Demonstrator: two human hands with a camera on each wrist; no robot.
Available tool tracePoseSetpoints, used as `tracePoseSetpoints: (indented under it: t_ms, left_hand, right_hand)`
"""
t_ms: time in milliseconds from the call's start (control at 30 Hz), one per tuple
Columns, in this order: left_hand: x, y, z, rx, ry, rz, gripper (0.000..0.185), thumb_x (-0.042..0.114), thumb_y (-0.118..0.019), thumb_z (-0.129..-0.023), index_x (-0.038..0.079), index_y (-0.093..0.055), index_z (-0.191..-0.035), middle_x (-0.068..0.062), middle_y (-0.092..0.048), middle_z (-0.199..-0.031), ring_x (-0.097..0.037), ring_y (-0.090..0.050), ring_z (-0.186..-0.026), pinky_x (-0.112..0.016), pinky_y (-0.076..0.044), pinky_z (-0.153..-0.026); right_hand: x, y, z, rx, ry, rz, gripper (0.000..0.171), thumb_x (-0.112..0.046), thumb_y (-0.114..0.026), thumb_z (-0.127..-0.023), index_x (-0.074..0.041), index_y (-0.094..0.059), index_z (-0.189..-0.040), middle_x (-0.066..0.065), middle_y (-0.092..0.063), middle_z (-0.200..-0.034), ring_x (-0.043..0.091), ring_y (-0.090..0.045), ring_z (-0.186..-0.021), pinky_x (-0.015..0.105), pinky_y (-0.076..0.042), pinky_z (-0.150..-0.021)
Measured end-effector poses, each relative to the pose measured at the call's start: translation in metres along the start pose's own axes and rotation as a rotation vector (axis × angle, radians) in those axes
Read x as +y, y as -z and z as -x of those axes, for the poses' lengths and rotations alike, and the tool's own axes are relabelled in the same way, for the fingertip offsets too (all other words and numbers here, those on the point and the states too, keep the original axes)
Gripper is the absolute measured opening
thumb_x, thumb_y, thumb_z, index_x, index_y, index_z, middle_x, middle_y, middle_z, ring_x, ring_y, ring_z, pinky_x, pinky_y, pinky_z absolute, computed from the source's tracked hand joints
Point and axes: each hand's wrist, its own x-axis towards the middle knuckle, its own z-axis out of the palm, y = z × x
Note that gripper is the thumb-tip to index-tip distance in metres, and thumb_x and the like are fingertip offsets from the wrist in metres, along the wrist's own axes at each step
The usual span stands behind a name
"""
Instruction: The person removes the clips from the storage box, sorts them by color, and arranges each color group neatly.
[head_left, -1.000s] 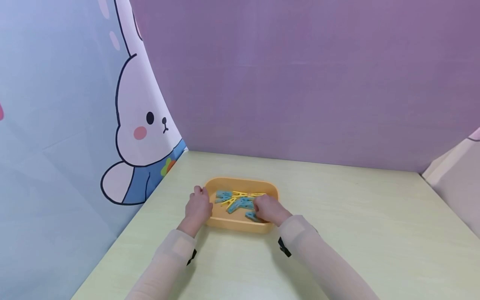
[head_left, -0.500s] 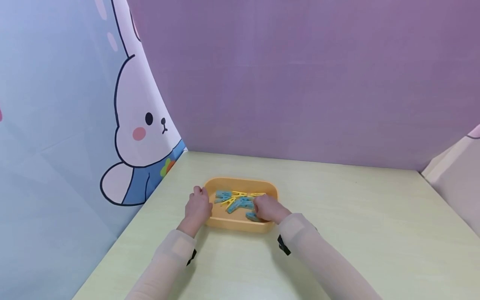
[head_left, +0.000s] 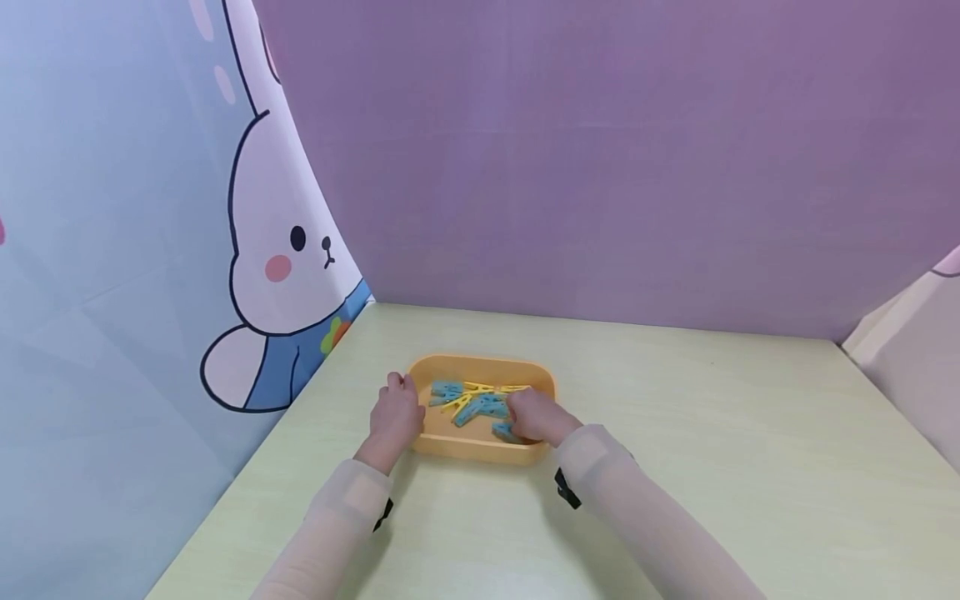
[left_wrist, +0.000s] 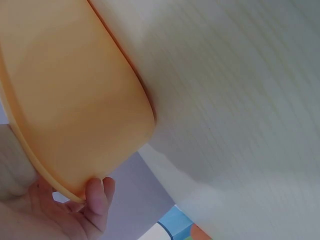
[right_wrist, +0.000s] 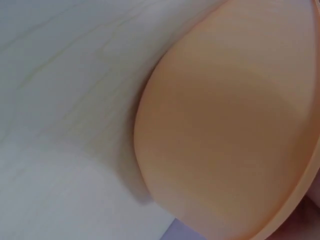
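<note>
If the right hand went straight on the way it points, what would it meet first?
Probably the middle blue clothespins, just ahead of the right hand in the orange tray; depth is unclear.

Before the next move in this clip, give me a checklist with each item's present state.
1. Orange tray resting flat on the pale table: ok.
2. Left grip holding the tray's left end: ok.
3. Right grip inside the tray, towards its right end: ok.
4. Clothespin pinched in the right grip: cannot tell, fingertips hidden.
5. Blue clothespins sorted apart from yellow clothespins: not ok, they lie mixed.
</note>
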Motion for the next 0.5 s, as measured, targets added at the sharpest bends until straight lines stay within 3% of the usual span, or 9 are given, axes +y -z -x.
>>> tracePoseSetpoints:
  t_ms: [500]
  left_hand:
    - [0.0005, -0.0005, -0.0014, 0.003, 0.014, 0.001, 0.061, 0.016, -0.060, -0.089, -0.012, -0.033, -0.136, -0.025, -0.032, -0.127, -0.032, -0.046, -0.098, -0.040, -0.049, -0.070]
  right_hand:
    - [-0.0020, 0.0013, 0.0000, -0.037, -0.026, -0.016, 0.021, -0.004, -0.064, -0.084, -0.009, -0.049, -0.069, 0.001, -0.047, -0.063, 0.016, -0.043, -0.061, 0.028, -0.037, -0.060]
